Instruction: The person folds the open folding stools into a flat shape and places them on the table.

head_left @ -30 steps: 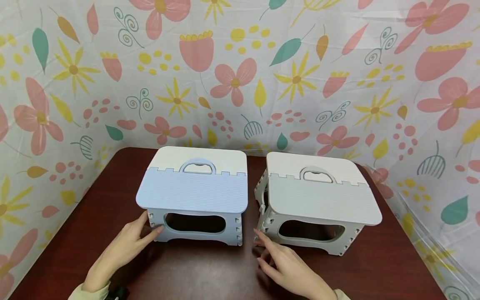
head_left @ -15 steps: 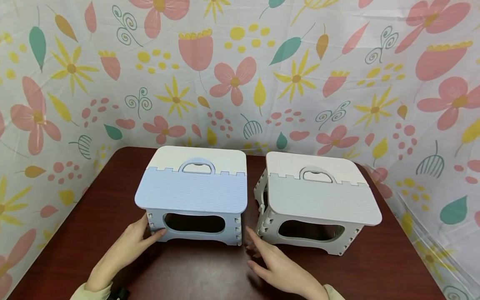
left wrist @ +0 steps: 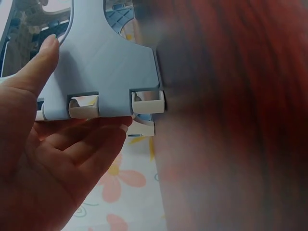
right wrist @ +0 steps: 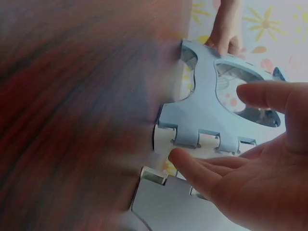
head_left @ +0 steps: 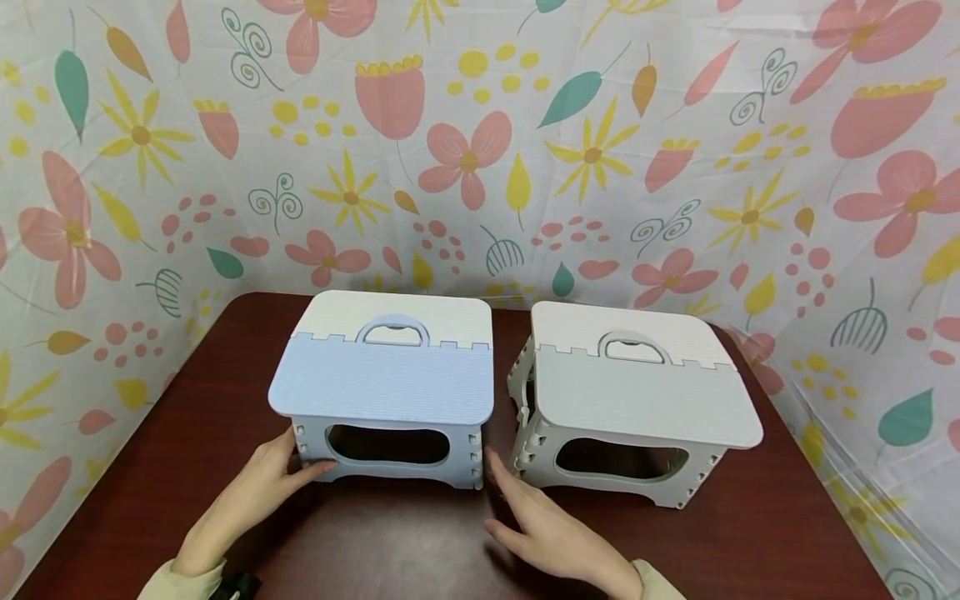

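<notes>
A folding step stool with a blue and white top (head_left: 382,379) stands at the left on the table. My left hand (head_left: 247,504) grips its left front leg, thumb on the front panel and fingers along the side, as the left wrist view shows up close. Beside the stool's right front leg is my right hand (head_left: 547,529), fingers extended in the gap between the two stools. In the right wrist view the right thumb (right wrist: 262,94) is spread apart from the fingers, in front of the blue panel (right wrist: 202,115). A grey and white folding stool (head_left: 645,400) stands right of that hand.
Both stools stand on a dark reddish-brown table (head_left: 420,542). A white curtain (head_left: 480,83) printed with flowers and leaves hangs behind the table and along its sides. Each stool top has a carry handle at its middle.
My right hand has moved left, away from the grey stool's leg to the blue stool's right side. The left thumb has slid slightly right along the blue stool's front.
</notes>
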A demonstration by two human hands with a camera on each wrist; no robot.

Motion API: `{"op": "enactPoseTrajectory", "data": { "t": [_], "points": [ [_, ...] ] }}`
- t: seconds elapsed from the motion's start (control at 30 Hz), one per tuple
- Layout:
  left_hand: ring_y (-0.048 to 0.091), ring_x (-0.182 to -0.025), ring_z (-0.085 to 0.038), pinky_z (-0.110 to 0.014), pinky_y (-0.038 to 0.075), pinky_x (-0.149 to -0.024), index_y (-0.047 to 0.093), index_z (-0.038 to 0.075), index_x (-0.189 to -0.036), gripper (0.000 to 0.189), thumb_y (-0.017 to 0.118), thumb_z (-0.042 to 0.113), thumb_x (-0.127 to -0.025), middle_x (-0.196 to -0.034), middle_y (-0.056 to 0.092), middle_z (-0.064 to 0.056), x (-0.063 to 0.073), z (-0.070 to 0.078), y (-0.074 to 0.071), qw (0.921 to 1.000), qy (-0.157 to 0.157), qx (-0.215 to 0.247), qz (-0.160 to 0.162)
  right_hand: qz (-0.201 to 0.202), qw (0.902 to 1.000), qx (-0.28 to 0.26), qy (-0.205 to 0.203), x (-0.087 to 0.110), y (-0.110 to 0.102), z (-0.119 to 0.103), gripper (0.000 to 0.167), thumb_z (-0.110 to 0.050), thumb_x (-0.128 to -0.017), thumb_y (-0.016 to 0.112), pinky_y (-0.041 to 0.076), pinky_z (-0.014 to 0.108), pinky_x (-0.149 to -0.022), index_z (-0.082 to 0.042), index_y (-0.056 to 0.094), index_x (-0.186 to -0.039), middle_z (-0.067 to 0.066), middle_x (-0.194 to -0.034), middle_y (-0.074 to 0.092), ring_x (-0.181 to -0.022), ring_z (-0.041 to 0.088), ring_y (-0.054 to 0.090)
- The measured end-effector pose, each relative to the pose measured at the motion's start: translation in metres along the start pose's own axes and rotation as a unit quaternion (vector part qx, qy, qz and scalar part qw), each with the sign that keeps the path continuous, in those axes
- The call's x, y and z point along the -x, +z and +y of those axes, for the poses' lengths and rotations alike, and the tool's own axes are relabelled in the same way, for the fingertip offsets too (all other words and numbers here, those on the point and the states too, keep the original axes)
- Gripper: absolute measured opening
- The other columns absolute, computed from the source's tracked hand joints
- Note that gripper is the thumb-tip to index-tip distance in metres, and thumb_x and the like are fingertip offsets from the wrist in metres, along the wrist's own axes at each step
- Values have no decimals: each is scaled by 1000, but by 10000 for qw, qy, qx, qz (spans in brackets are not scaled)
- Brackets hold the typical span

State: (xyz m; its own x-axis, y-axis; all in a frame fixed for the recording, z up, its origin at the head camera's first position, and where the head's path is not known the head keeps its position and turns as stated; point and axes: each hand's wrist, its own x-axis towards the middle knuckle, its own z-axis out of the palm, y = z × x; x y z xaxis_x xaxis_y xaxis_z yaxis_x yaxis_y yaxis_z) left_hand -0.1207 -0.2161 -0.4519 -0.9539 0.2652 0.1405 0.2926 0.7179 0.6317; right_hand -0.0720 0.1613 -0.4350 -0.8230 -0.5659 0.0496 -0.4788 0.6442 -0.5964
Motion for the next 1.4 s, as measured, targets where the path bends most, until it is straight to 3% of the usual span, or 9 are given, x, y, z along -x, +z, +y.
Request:
{"op": "enactPoseTrajectory", "data": {
  "t": [0.1,0.33,0.53,0.8,1.0,1.17,1.4],
  "points": [
    [64,-92,-9,-24,53,-69,38,9,-138,70,74,34,-84,-110,67,-6,-1,1,-1,9999,-8,128,-44,51,9999,-128,35,-4,2,1,76,-17,-96,59,36,51,-108,1,12,-153,21,-155,27,-138,31,38],
    [61,-86,-3,-23,52,-64,41,3,-133,67,76,30,-83,-107,67,-10,-3,1,-3,9987,25,500,-92,-73,9982,-575,148,-14,4,5,76,-22,-98,56,44,44,-103,-4,9,-155,19,-155,29,-124,30,56],
    [55,-72,0,-22,47,-57,43,1,-132,69,79,29,-80,-103,67,-12,-7,0,-4,9981,-105,586,-152,-52,9976,-654,212,-21,5,2,76,-20,-98,57,40,45,-107,-2,10,-154,18,-155,28,-133,28,46],
    [57,-77,-3,-23,46,-60,54,-1,-121,64,84,29,-73,-97,69,-10,-12,2,-4,9992,-107,395,30,264,9939,-908,570,-32,8,-3,78,-25,-96,59,36,51,-108,2,14,-153,18,-154,32,-136,29,40],
    [61,-84,-9,-25,47,-64,57,-1,-120,68,87,32,-69,-100,70,-11,-16,1,-2,9995,-147,247,99,689,9839,-1390,882,-44,12,-5,86,-31,-92,66,37,55,-106,-5,14,-155,18,-152,37,-134,32,43],
    [61,-87,-11,-25,48,-68,59,3,-119,68,89,34,-66,-101,70,-9,-17,-2,0,9996,-241,177,-12,737,9778,-1598,1140,-52,13,-6,94,-33,-83,76,38,55,-105,-8,19,-154,17,-152,38,-132,36,44],
    [60,-86,-10,-25,47,-68,59,4,-118,71,91,35,-62,-101,70,-8,-19,-4,0,9995,-232,188,-53,920,9762,-1488,1278,-63,16,-4,81,-29,-76,82,45,49,-95,-5,38,-140,14,-131,58,-119,32,56]
  ]
}}
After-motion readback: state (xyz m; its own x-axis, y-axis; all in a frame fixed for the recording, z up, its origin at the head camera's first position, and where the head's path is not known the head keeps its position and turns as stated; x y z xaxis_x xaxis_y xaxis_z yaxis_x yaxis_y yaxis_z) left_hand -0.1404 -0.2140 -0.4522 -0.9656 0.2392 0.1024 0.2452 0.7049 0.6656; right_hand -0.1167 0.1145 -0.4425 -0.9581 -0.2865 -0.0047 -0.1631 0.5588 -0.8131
